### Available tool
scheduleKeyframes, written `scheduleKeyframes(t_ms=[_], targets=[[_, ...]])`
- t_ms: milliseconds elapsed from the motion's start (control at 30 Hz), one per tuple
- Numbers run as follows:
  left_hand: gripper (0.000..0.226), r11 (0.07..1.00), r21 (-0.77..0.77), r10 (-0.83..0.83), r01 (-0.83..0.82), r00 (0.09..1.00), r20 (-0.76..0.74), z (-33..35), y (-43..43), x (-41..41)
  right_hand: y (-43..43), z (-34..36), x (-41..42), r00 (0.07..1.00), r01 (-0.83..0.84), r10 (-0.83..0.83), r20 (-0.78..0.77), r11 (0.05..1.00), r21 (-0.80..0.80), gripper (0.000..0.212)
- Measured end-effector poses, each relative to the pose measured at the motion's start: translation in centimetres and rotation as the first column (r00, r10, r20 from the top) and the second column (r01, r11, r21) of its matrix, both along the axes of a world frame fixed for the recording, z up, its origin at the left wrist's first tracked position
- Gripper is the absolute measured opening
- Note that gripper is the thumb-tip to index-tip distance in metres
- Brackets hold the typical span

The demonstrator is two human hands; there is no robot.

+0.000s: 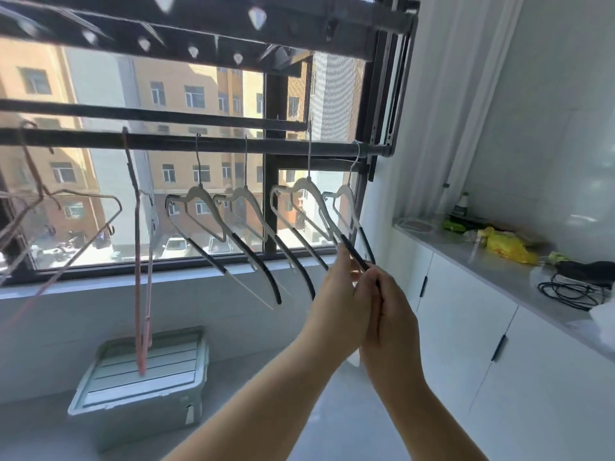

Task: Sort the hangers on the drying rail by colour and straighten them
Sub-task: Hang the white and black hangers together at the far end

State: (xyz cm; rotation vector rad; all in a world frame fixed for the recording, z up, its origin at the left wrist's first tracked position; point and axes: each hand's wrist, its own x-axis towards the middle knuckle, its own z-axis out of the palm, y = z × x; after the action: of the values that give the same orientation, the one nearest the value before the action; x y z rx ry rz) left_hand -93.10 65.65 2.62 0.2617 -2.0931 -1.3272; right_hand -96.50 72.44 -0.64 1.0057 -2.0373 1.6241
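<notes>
A dark drying rail (233, 145) runs across the window. Pink wire hangers hang on its left part: one (63, 227) tilted, another (141, 261) turned edge-on. To the right hang several white hangers with black grip sleeves (213, 221). The rightmost white hanger (347, 207) hangs near the rail's right end. My left hand (342, 294) and my right hand (389, 311) are pressed together at that hanger's lower black arm (354, 252), and both grip it.
A grey lidded storage box (143, 387) stands on the floor under the pink hangers. A white cabinet (499, 327) runs along the right wall; on its top lie a yellow bag (507, 247), black cables (572, 289) and bottles. A white curtain (442, 94) hangs beside the window.
</notes>
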Motion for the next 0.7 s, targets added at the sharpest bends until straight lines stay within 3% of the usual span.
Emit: scheduleKeyframes(t_ms=[100,200,333,467,600,667,700], targets=[[0.016,0.999,-0.001,0.034,-0.034,0.999,-0.026,1.8,-1.0,-0.1,-1.4,1.7,-0.1,0.999,-0.037,0.037,0.013,0.999,-0.013,0.025],[0.016,0.997,0.054,0.062,-0.061,0.998,-0.013,2.6,-2.0,-0.6,-2.6,2.8,-0.2,0.983,-0.118,0.128,0.132,0.99,-0.08,0.033],[0.016,0.991,0.101,0.087,-0.09,0.996,0.034,2.5,-2.5,-1.1,-3.5,1.8,-0.8,1.0,-0.007,0.006,0.027,0.998,0.06,0.015],[0.014,0.987,0.13,0.09,-0.096,0.994,0.054,1.6,-2.2,-1.3,-3.6,1.4,-0.8,0.988,-0.102,0.103,0.111,0.995,-0.019,0.02],[0.013,0.979,0.164,0.107,-0.119,0.991,0.081,1.0,-1.9,-1.5,-3.0,1.6,-0.9,0.998,-0.059,0.058,0.01,0.966,0.252,0.011],[0.01,0.976,0.182,0.104,-0.116,0.992,0.075,0.8,-1.8,-1.5,-1.7,1.5,-1.0,0.991,-0.007,0.067,-0.112,0.885,0.466,0.028],[0.011,0.978,0.175,0.098,-0.11,0.992,0.079,0.7,-1.7,-1.5,-0.6,1.7,-0.9,0.982,0.04,0.059,-0.181,0.865,0.501,0.037]])
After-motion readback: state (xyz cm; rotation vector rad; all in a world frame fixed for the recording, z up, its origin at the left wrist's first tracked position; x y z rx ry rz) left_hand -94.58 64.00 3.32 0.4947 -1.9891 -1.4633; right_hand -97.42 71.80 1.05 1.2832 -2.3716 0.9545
